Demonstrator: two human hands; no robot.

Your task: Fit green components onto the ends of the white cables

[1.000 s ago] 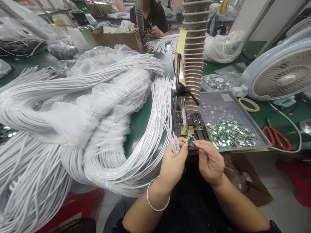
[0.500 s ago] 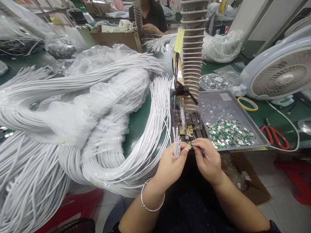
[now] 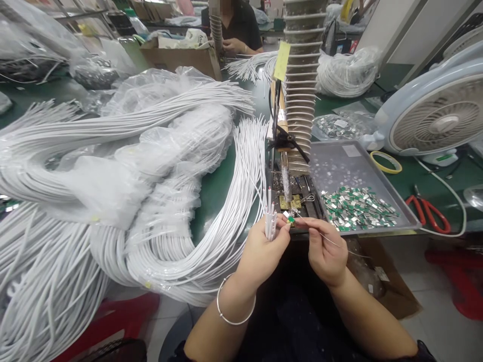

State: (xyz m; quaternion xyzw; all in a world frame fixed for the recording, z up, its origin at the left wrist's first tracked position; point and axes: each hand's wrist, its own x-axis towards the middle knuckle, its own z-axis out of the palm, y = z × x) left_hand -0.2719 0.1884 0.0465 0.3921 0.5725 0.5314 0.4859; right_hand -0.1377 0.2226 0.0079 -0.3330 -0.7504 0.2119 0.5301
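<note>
Presently, from the head view, we log the left hand [image 3: 260,256] closed in a firm grip around a short bundle of white sheathed cables [image 3: 270,223], held upright with their cut ends above the thumb. A silver bangle [image 3: 236,304] sits on that wrist. The right hand [image 3: 326,251] is pinched nearly shut, its grip on a thin wire [image 3: 339,245] that trails out to the right. A small green-and-silver terminal [image 3: 290,218] sits just beyond the right fingertips, beside the cable ends; we cannot tell which hand bears it.

Directly behind the hands we note a soldering jig with a brass plate [image 3: 290,202] under a ribbed extraction duct [image 3: 298,85], which carries a yellow note [image 3: 282,60]. To its right, a grey metal tray [image 3: 339,168] holds a heap of matching terminals [image 3: 358,208]. Further right on the green surface [image 3: 217,186] lie red-handled scissors [image 3: 428,221], a yellow tape roll [image 3: 385,162], a bag of terminals [image 3: 341,125] and a white desk fan [image 3: 439,118]. Long white cable hanks [image 3: 169,241] in clear plastic bags [image 3: 113,186] fill the left. Across the surface, a co-worker [image 3: 241,30] sits behind a cardboard box [image 3: 177,58], hands at work.
</note>
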